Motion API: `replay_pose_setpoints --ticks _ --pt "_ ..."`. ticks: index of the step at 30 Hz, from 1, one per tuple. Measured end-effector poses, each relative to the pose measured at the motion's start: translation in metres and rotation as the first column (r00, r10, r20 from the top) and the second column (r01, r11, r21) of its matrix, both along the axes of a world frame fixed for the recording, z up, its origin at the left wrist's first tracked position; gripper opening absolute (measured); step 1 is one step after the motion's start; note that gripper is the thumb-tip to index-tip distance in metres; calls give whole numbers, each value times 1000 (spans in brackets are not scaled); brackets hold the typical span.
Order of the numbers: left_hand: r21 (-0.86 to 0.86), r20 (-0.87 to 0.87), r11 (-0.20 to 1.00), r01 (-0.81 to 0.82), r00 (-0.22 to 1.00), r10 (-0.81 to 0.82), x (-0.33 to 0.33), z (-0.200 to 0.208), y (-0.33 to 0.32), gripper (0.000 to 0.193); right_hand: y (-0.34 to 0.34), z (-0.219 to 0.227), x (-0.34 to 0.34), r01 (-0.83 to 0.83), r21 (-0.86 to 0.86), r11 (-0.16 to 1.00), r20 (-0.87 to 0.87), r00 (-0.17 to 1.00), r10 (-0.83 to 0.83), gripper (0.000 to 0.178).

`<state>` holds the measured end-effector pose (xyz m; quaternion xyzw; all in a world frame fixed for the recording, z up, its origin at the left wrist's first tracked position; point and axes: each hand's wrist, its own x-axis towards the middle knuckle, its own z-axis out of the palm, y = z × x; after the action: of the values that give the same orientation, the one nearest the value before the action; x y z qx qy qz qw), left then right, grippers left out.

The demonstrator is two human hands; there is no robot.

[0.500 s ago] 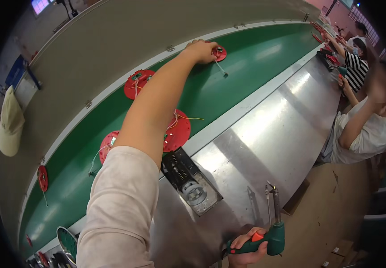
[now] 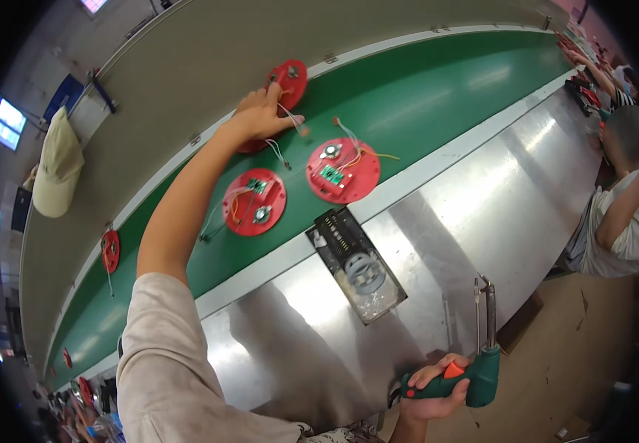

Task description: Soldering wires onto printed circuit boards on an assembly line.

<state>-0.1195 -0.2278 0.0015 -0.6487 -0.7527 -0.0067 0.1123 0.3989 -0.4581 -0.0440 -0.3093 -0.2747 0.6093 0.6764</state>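
My left hand [image 2: 259,114] reaches across the green conveyor belt [image 2: 438,88] and grips a red round disc, mostly hidden under the hand, with thin white wires trailing from it. Another red disc [image 2: 290,77] lies just beyond the hand at the belt's far edge. Two red discs with small green circuit boards and wires lie nearer me: one [image 2: 254,202] below the hand, one [image 2: 343,170] to its right. My right hand [image 2: 436,391] holds a green soldering iron with an orange trigger [image 2: 475,373], tip pointing up, at the lower right.
A shiny steel worktop [image 2: 482,214] runs along the belt's near side, with a clear parts tray [image 2: 356,266] on it. A further red disc [image 2: 110,251] rides the belt at left. Another person [image 2: 619,214] sits at right. A cap [image 2: 57,166] hangs at left.
The view has shifted and the discs on the belt have moved right. My left hand has pulled back from a far disc and now grips a disc closer in. The right hand still holds the iron.
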Motion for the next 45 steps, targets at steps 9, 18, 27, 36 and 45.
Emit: replay_pose_setpoints --ticks 9,18,27,36,45 --pt "76 78 997 -6 997 0 39 -13 -152 51 -8 7 -4 65 -9 998 73 995 -64 41" --pt "88 187 996 28 981 -45 20 3 -332 35 -9 15 -3 84 -57 995 137 988 -75 38" --pt "195 577 938 -285 807 125 79 68 -413 24 -10 29 -9 -11 -102 995 127 992 24 39" --pt "340 281 940 -16 956 -86 177 16 -298 49 -15 35 -10 -4 -94 996 159 987 19 41" --pt "110 298 902 -418 879 371 99 28 -325 57 -23 46 -16 22 -115 993 210 978 2 41"
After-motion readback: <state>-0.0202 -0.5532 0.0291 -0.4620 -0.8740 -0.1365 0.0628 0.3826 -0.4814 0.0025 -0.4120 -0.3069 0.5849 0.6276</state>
